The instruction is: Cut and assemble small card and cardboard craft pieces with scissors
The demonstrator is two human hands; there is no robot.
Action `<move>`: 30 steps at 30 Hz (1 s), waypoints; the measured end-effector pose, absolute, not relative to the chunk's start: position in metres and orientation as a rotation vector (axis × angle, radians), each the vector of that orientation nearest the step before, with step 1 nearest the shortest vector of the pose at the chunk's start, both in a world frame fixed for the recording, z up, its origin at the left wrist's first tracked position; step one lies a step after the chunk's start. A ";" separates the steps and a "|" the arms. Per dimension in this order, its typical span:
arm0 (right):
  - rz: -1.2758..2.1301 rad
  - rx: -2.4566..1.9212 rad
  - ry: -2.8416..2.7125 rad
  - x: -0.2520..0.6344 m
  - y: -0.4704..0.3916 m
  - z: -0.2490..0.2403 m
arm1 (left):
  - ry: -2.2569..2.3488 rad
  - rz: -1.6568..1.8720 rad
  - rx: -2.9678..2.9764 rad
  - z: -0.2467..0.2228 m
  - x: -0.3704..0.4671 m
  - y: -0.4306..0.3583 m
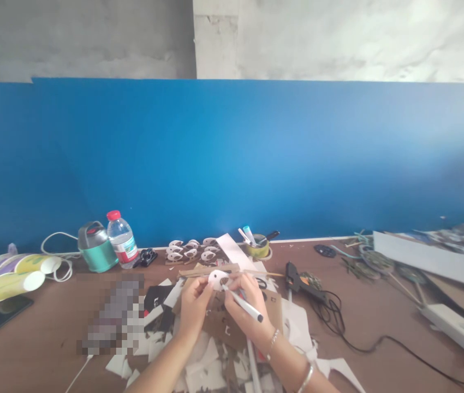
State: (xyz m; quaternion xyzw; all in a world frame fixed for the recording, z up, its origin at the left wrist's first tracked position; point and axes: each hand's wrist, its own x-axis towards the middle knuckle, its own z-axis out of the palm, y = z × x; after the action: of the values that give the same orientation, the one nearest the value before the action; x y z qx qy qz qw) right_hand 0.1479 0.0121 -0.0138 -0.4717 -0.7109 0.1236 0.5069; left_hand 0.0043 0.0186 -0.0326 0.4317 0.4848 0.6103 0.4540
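Pinching wht cutout (214,277), L hand (196,303) is holding it over brown tbl (43,327). From it: R hand (254,295) is gripping marker (250,309) at 4 o'clock, paper scraps (203,376) are lying at 6, glue gun (303,284) 3, bottle (122,240) 10; blue partition (232,153) is spanning 12, wall (338,38) rising behind.

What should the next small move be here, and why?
Probably a short stroke with the white pen on the white cutout: the left hand pinches the cutout, and the right hand angles the pen's tip end toward it, though contact is too small to make out.
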 end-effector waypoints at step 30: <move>0.293 -1.114 -1.702 0.149 0.012 -0.015 | 1.163 1.522 1.013 -0.030 0.005 0.018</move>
State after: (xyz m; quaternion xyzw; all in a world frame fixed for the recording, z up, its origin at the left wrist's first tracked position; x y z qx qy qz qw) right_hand 0.1495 0.0122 -0.0151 -0.4641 -0.7088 0.1221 0.5171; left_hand 0.0050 0.0179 -0.0303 0.4132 0.4741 0.6207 0.4683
